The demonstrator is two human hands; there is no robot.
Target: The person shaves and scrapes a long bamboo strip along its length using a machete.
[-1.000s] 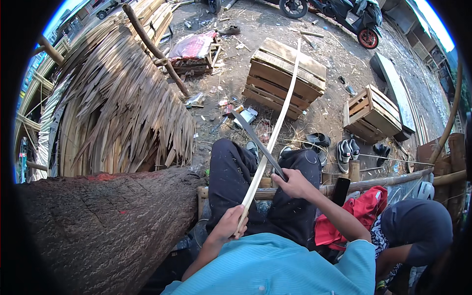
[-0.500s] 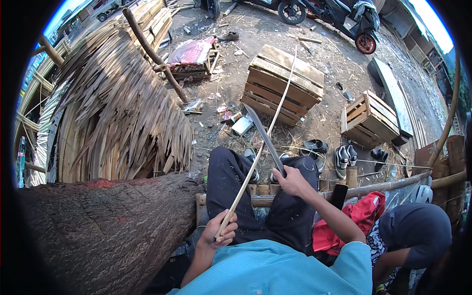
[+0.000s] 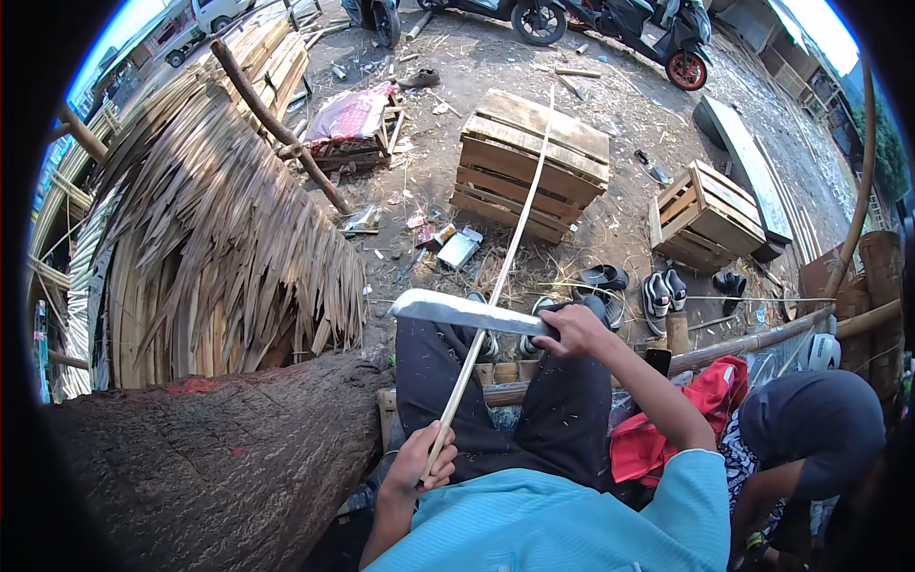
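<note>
My left hand [image 3: 424, 458] is closed around the near end of a long, thin, pale bamboo strip [image 3: 520, 229]. The strip slants up and away from my lap, and its far part passes in front of a wooden crate. My right hand [image 3: 572, 331] grips the handle of a machete [image 3: 448, 310]. Its broad blade points left and lies across the strip above my knees, with the flat catching bright light. Whether the blade touches the strip I cannot tell. Small pale shavings dot my dark trousers [image 3: 553, 410].
A thick dark log [image 3: 219, 458] lies at my left, below a dried-leaf thatch stack [image 3: 219, 238]. Ahead stand a large slatted crate [image 3: 534, 157] and a smaller crate [image 3: 710, 219]. Shoes [image 3: 658, 297] sit beyond a bamboo rail. Close at my right another person [image 3: 805, 439] bends over near red cloth [image 3: 677, 419].
The machete has swung from pointing up and away to lying nearly level, its tip now left and closer. My right hand has moved slightly. The left hand keeps hold of the bamboo strip.
</note>
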